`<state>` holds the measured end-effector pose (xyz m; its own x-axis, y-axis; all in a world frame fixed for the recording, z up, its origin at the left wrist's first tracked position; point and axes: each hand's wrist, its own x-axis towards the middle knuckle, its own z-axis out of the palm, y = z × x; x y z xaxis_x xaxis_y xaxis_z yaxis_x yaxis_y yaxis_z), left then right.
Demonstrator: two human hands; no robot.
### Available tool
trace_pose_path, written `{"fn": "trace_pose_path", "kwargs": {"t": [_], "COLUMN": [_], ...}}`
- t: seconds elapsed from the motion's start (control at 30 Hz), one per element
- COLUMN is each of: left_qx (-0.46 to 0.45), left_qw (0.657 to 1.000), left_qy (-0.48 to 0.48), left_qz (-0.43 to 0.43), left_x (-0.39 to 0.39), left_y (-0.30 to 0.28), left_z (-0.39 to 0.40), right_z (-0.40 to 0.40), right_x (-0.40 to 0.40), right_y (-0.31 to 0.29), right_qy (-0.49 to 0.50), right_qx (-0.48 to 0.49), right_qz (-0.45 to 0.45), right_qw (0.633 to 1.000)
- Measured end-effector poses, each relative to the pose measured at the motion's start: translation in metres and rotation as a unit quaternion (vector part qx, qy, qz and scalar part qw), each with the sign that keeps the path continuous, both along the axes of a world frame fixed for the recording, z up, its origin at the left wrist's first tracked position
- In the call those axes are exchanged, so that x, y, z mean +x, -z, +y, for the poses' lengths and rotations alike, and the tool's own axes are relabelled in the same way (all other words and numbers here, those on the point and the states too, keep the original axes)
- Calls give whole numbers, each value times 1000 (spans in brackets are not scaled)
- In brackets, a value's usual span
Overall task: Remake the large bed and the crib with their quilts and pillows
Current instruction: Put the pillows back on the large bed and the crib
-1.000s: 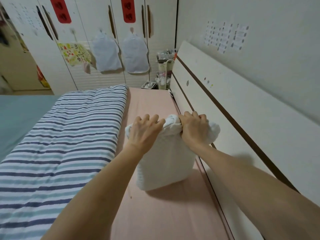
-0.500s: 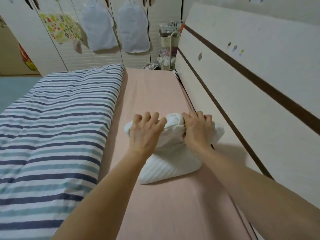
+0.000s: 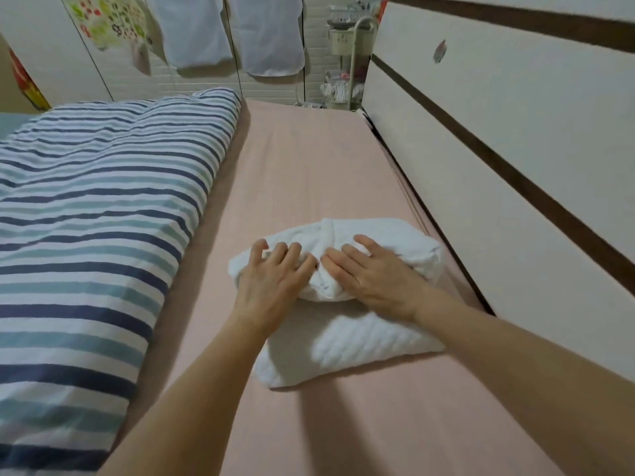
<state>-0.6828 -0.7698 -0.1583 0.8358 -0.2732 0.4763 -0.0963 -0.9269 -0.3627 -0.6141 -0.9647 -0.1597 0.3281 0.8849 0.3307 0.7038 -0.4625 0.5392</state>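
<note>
White pillow (image 3: 347,341) lies flat on pink sheet (image 3: 309,173), beside headboard (image 3: 481,159), right of striped quilt (image 3: 96,207). Left hand (image 3: 275,283) and right hand (image 3: 371,273) press its top, fingers spread, nearly straight, gripping nothing.

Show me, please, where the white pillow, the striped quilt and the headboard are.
white pillow (image 3: 350,352): head view, on its ribbed near part.
striped quilt (image 3: 103,214): head view, on its top surface.
headboard (image 3: 508,132): head view, on a pale panel.
</note>
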Motion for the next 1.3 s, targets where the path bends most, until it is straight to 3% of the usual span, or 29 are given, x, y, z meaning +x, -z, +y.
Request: {"fn": "trace_pose_path", "kwargs": {"t": [0.07, 0.13, 0.2, 0.3, 0.37, 0.47, 0.53, 0.6, 0.7, 0.8, 0.87, 0.93, 1.0, 1.13, 1.23, 1.3], "left_qx": [-15, -77, -132, -203, -259, -398, -445, -420, -263, -123, -70, -35, -61, -122, -76, -128], "left_qw": [997, 978, 961, 935, 900, 826, 805, 828, 892, 936, 954, 957, 960, 977, 946, 918], "left_qy": [-79, -184, -223, -202, -206, -228, -220, -183, -81, -1, -13, -52, -62, 16, -18, -59], "left_qz": [16, 62, 100, 211, 284, 327, 326, 324, 359, 330, 293, 284, 265, 173, 313, 372], "left_x": [23, 41, 47, 44, 36, 20, 4, -15, -44, -59, -61, -59, -55, -52, -75, -76], "left_y": [-6, -11, -6, 13, 26, 36, 41, 39, 37, 43, 43, 41, 32, 15, 23, 25], "left_z": [5, 2, -1, -8, -11, -14, -16, -17, -17, -16, -20, -31, -41, -27, -25, -28], "right_z": [23, 46, 62, 57, 46, 30, 18, 0, -33, -66, -79, -74, -59, -57, -62, -57], "right_x": [29, 46, 54, 44, 33, 24, 14, -3, -40, -73, -82, -76, -69, -75, -94, -94], "right_y": [-8, -24, -18, 13, 32, 39, 35, 30, 30, 36, 40, 39, 29, 15, 30, 25], "right_qy": [112, 297, 376, 351, 351, 359, 333, 315, 329, 282, 260, 285, 297, 232, 223, 226], "right_qx": [0, 50, 88, 75, 82, 80, 81, 112, 150, 102, 40, 45, 81, 150, 70, 38], "right_qz": [-26, 49, 126, 245, 327, 371, 373, 380, 399, 363, 324, 306, 288, 249, 291, 320], "right_qw": [993, 952, 914, 901, 873, 853, 862, 863, 843, 882, 909, 907, 907, 928, 928, 919]}}
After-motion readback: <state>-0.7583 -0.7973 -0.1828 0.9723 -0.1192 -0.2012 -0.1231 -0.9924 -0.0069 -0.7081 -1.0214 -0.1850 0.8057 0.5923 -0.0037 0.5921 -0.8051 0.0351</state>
